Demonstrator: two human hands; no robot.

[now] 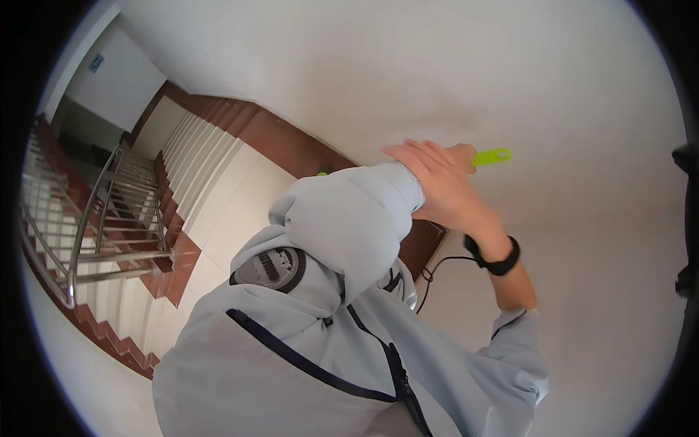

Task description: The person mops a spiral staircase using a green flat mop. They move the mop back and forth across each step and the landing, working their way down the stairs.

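Observation:
My left hand (464,155) is closed around a bright green plastic handle (493,157) with a hanging hole at its end. Whatever the handle belongs to is hidden behind my hands and sleeve. Across the left wrist lies my right hand (445,188), its fingers over the top and its thumb at the cuff of the light grey left sleeve (349,213). A black wristband (497,259) sits on my right wrist. The right sleeve (513,338) is pushed up the forearm.
A white wall (573,136) rises close in front, with a brown skirting (289,136) along the pale landing floor (235,185). Stairs (191,147) and a metal railing (104,218) are at the left. A small green thing (323,173) shows past my sleeve. A black cord (428,276) hangs near the wall.

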